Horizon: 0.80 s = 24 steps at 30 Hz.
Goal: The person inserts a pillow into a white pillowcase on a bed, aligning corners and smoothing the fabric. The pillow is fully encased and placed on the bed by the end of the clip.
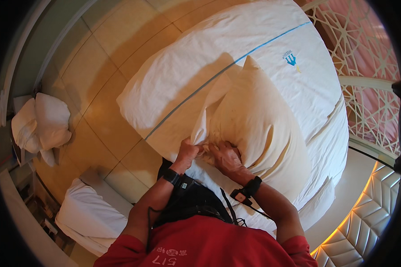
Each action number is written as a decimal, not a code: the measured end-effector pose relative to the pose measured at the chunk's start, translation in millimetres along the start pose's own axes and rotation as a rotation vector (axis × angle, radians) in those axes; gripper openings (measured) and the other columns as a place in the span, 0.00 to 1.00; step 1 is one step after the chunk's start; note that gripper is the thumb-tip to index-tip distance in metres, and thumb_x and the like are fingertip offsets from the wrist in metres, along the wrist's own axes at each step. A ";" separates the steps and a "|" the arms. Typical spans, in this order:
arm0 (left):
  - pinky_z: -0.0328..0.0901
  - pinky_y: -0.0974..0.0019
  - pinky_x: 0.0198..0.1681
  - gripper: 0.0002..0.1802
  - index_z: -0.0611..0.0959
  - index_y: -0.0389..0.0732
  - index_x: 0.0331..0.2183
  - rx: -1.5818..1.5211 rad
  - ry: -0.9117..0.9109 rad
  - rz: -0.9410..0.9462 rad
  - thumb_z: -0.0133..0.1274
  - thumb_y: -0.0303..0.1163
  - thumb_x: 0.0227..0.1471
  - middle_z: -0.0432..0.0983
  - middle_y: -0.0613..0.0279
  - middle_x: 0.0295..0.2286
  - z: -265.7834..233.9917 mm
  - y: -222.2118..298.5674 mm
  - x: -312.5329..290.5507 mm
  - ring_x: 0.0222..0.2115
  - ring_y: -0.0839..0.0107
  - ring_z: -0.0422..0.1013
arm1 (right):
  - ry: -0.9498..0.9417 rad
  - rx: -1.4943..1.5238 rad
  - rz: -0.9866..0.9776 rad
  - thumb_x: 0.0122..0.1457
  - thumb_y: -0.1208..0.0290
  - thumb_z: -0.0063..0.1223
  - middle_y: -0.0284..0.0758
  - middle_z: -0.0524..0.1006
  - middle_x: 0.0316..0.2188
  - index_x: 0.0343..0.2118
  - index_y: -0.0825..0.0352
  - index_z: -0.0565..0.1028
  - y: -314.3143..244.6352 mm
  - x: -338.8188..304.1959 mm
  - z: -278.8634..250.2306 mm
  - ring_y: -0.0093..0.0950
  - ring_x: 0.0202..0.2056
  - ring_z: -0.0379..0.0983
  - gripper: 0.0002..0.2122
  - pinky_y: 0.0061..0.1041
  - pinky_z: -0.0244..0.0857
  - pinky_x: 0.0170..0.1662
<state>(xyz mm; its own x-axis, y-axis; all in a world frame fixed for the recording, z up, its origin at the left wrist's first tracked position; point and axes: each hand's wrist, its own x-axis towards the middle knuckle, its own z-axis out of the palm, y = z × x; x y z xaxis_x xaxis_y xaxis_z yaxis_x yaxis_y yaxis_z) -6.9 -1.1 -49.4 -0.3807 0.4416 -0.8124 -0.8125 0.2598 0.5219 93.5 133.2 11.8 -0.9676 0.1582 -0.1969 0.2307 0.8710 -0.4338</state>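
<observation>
L hand: my left hand, near centre of the frame, has its fingers closed on the edge of a loose white cloth flap.
R hand: my right hand, just beside the L one, is on the near end of the pillow; its fingers are bent, the tips go into the folds, so I can't tell how tight they close.
Pillow: the big cream-looking pillow lies a bit right of centre, on the bed, w/ one pointed corner toward the top of the frame & deep creases on its right part.
Bed: white bedding fills upper centre to right, w/ a blue stripe running diag. & a small blue emblem upper right.
Wrists: black band w/ small device on each.
Floor L: beige tiles; a white bundle at mid left; white cloth over a seat, lower left.
R side: lattice screen, upper right; padded silver panel, lower right, w/ a glowing edge.
</observation>
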 end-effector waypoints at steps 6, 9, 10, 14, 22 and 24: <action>0.65 0.72 0.31 0.14 0.80 0.35 0.37 0.282 -0.075 0.091 0.52 0.22 0.44 0.75 0.67 0.29 -5.8 0.0 8.1 0.30 0.79 0.70 | -0.241 -0.044 0.124 0.49 0.74 0.52 0.46 0.73 0.32 0.38 0.63 0.74 -7.8 13.8 23.0 0.46 0.36 0.71 0.12 0.43 0.67 0.35; 0.65 0.72 0.30 0.12 0.79 0.35 0.36 0.314 -0.062 0.062 0.52 0.23 0.45 0.74 0.67 0.28 -6.5 1.2 3.9 0.28 0.79 0.69 | -0.125 0.197 0.169 0.48 0.76 0.52 0.46 0.73 0.33 0.41 0.64 0.74 -17.1 12.6 9.8 0.47 0.37 0.70 0.14 0.43 0.66 0.38; 0.64 0.72 0.28 0.12 0.79 0.35 0.36 0.286 -0.074 0.087 0.52 0.23 0.45 0.74 0.67 0.27 -6.3 1.9 1.5 0.27 0.79 0.68 | -0.024 0.232 0.113 0.49 0.76 0.53 0.47 0.73 0.33 0.42 0.64 0.74 -21.5 7.9 1.6 0.48 0.37 0.70 0.15 0.42 0.66 0.39; 0.63 0.71 0.24 0.12 0.78 0.34 0.36 0.340 -0.085 0.145 0.52 0.24 0.45 0.73 0.67 0.26 -1.7 6.7 -2.6 0.23 0.79 0.67 | 0.013 0.416 0.205 0.51 0.72 0.57 0.50 0.73 0.37 0.49 0.69 0.70 -36.5 -24.5 -32.5 0.49 0.40 0.70 0.21 0.41 0.66 0.43; 0.64 0.66 0.27 0.10 0.74 0.33 0.31 0.389 -0.119 0.140 0.50 0.26 0.43 0.70 0.63 0.24 -10.9 -6.6 8.5 0.25 0.72 0.67 | -0.247 0.752 0.488 0.52 0.70 0.56 0.57 0.70 0.48 0.58 0.74 0.58 -18.5 -22.1 18.7 0.51 0.50 0.68 0.31 0.38 0.64 0.51; 0.64 0.60 0.28 0.11 0.74 0.33 0.30 0.525 -0.014 0.310 0.50 0.28 0.41 0.72 0.54 0.23 -8.6 -15.5 14.7 0.25 0.63 0.69 | -0.162 1.003 0.444 0.52 0.72 0.54 0.54 0.70 0.48 0.59 0.73 0.57 -17.2 -3.6 46.2 0.46 0.50 0.69 0.31 0.37 0.64 0.52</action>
<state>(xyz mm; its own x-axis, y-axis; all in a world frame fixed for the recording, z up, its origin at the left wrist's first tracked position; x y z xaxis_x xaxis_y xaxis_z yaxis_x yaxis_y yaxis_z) -3.7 -6.1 -71.7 -0.5560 0.5745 -0.6007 -0.3371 0.5047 0.7947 97.7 96.1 -20.6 -0.7700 0.2366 -0.5925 0.6034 -0.0315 -0.7968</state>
